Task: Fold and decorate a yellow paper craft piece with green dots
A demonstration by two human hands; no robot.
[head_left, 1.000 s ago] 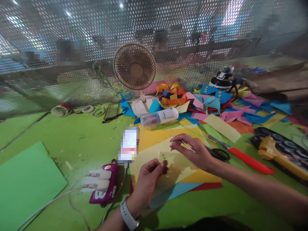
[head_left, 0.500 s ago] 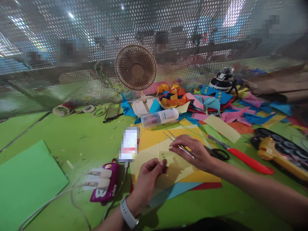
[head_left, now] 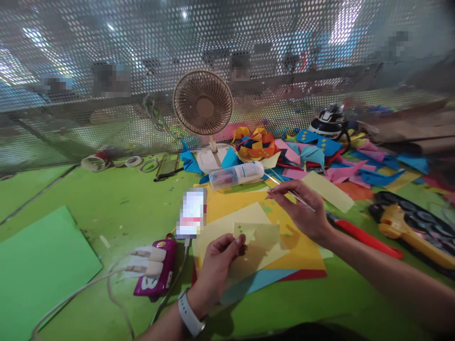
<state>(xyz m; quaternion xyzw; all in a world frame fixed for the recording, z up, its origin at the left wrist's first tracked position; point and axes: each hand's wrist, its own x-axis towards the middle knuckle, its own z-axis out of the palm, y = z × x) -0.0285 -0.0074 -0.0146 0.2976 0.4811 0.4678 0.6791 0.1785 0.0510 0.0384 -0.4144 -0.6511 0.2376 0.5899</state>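
Note:
My left hand (head_left: 216,265) pinches the left edge of a small pale yellow paper (head_left: 268,233) between thumb and fingers. Tiny green bits show on the paper close to my thumb. Closed around thin metal tweezers (head_left: 306,203), my right hand (head_left: 309,215) hovers up and to the right, apart from that paper. The tweezers' tips point toward the clear bottle; whether they grip anything is too small to tell. Underneath lie a larger pale yellow sheet (head_left: 216,226) and an orange-yellow sheet (head_left: 309,259), with small green pieces (head_left: 266,207) scattered on the latter.
A phone (head_left: 191,213) and a purple power bank (head_left: 156,270) with cables lie left. Behind are a clear bottle (head_left: 236,174), a fan (head_left: 204,106) and folded colored papers (head_left: 313,154). Red-handled scissors (head_left: 369,239) and a yellow tool (head_left: 394,222) lie right; green paper (head_left: 42,270) lies far left.
My right hand has moved up and to the right with the tweezers, away from the small paper, uncovering green pieces on the orange-yellow sheet. My left hand keeps its pinch.

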